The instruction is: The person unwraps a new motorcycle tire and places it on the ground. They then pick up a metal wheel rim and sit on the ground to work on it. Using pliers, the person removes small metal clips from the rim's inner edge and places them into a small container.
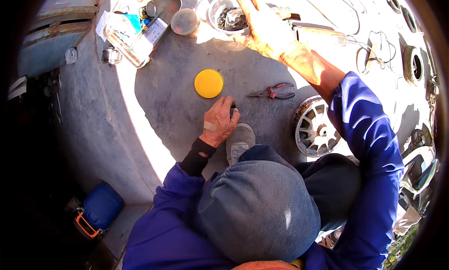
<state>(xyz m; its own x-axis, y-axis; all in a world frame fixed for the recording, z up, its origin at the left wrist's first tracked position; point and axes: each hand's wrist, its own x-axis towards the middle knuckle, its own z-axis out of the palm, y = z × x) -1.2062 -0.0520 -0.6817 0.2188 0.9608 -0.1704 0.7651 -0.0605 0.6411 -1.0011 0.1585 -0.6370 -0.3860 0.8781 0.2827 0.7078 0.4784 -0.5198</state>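
Low over the concrete floor, my left hand point(220, 121) is closed, with a small dark piece point(233, 109) showing between thumb and fingers; its kind is too hidden to name. Just beyond the fingertips lies a round yellow lid point(209, 83). Up at the top, my right hand point(264, 29) wraps round the right side of a whitish plastic tub point(213, 18), thumb on the near side and fingers on the far side. Dark pieces and a clear plastic bag point(235, 20) fill the tub. Red-handled pliers point(273, 92) rest on the floor between both hands.
A spoked wheel point(318, 126) lies right of my shoe point(240, 141). At upper left are a tray of small items point(135, 57), another tub point(184, 22) and a clear jar point(112, 56). An angle grinder point(320, 36), cables and tyres point(412, 64) lie right; a blue container point(102, 205) lower left.
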